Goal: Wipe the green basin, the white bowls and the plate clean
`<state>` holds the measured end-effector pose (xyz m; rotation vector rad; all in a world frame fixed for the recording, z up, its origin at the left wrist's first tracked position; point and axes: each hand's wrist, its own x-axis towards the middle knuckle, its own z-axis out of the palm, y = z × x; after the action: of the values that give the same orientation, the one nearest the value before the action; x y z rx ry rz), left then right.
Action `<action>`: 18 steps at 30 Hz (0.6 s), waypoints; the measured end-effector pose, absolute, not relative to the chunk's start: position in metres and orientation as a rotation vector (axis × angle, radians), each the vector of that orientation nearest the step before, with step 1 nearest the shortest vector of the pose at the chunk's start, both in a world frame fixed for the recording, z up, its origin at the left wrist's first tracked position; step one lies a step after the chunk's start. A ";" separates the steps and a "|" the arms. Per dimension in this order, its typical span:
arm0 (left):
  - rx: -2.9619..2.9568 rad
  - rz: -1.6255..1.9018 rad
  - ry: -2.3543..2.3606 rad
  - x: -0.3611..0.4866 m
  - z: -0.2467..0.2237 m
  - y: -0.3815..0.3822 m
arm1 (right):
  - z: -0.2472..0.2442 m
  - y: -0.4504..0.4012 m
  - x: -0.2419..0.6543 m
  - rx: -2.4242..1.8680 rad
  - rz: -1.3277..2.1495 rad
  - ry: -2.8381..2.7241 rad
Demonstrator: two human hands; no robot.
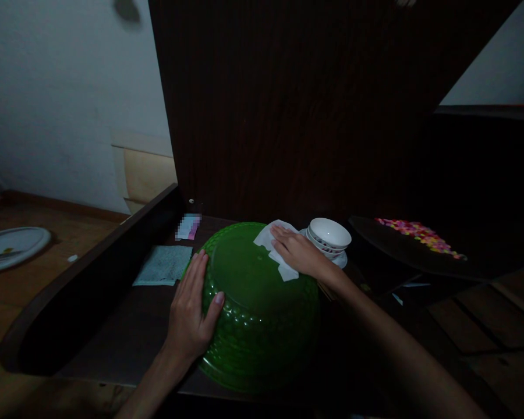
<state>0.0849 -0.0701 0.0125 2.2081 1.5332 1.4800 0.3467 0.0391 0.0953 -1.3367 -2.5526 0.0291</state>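
Note:
A glossy green plastic basin (244,279) rests upside down on the dark wooden surface, its flat bottom facing up and its side textured. My left hand (195,308) lies against the basin's left side, thumb and fingers apart, steadying contact with the wall. On the far right part of the basin's bottom, my right hand (294,249) presses a white tissue (288,272) flat, fingers stretched out over it. Part of the tissue is hidden beneath the palm. The basin's rim on the far side is out of sight.
Behind my right wrist stand stacked white bowls (329,233) on a plate. A light blue cloth (163,265) and a small packet (188,227) lie left of the basin. A raised dark side board (100,273) edges the surface. Colourful pieces (419,235) lie at right.

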 end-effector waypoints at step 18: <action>2.205 1.497 1.534 0.085 0.011 -0.069 | 0.097 -0.047 0.338 -1.109 0.043 -2.612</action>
<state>0.0850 -0.0695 0.0108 2.2052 1.5335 1.4970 0.3375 -0.0466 0.0973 -1.1092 -2.6125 0.0428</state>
